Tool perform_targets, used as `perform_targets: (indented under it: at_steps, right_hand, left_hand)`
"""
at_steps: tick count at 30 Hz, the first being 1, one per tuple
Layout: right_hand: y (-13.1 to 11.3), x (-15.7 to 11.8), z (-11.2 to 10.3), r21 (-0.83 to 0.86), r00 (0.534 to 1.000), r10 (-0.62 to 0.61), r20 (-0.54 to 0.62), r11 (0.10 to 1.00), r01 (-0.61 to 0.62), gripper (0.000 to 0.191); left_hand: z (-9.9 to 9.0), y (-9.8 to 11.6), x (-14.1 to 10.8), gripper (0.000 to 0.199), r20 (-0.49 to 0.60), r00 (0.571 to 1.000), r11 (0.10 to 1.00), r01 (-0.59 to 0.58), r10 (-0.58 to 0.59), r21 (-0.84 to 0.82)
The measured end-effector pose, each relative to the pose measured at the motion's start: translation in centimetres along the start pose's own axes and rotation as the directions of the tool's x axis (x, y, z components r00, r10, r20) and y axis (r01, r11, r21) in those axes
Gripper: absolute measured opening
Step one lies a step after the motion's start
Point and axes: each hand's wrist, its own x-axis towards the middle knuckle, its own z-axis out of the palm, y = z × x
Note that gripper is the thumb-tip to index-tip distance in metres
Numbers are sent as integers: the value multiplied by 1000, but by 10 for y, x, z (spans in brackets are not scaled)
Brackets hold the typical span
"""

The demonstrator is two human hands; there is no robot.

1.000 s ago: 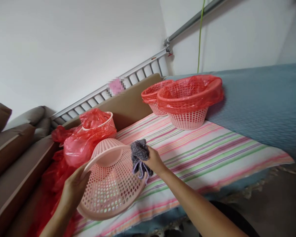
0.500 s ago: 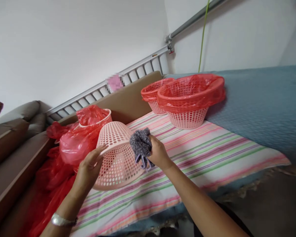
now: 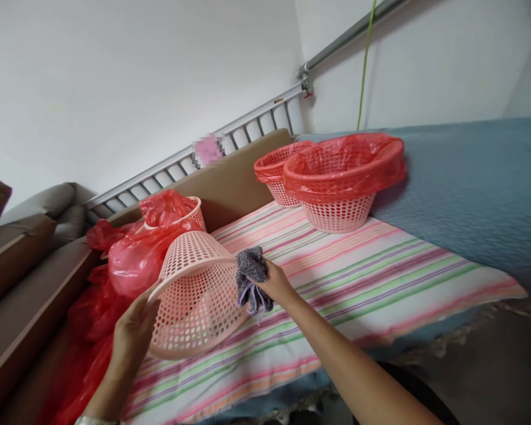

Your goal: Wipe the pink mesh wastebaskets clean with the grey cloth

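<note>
A pink perforated basket is tipped on its side, its wide mouth facing me, above the striped cloth. My left hand grips its rim at the left. In my right hand is a bunched dark grey cloth with purple strands hanging down, pressed against the right side of the rim. The fingertips of my right hand are partly hidden by the cloth.
Two baskets lined with red plastic bags, a large one and a smaller one, stand at the back. Red bags and another white-rimmed basket lie left, beside brown cushions. A blue cover spreads right.
The pink basket has moved down and left with my left hand and turned a little. My right hand and the grey cloth have shifted slightly down along the rim.
</note>
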Motion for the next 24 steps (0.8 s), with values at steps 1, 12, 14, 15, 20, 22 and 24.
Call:
perform_targets:
  at_steps: [1, 12, 14, 15, 20, 22, 24]
  right_hand:
    - [1, -1, 1, 7, 1000, -11, 8, 1000, 11, 32]
    - [-45, -9, -14, -253, 969, -236, -70, 944, 212, 30]
    - [-46, -6, -18, -302, 970, -230, -76, 933, 198, 27]
    - [-46, -5, -20, -310, 973, -220, -70, 932, 188, 28]
    - [-31, -3, -13, -221, 986, -157, -57, 965, 141, 32]
    - [-21, -3, -7, -129, 990, -128, -61, 984, 119, 34]
    - [-12, -5, -1, -16, 994, -98, -51, 995, 97, 34]
  left_hand:
    - [-4, -2, 0, 45, 9, 1000, 1000, -2, 1, 23]
    - [4, 68, 41, 40, 272, 875, 910, -415, 401, -7]
    - [9, 72, 33, 44, 261, 879, 912, -410, 400, -17]
    - [10, 71, 29, 45, 251, 888, 918, -396, 386, -11]
    - [9, 54, 22, 42, 209, 936, 957, -291, 281, 16]
    - [5, 41, 21, 42, 195, 952, 971, -238, 234, -5]
    - [1, 26, 17, 41, 168, 969, 983, -179, 183, -37]
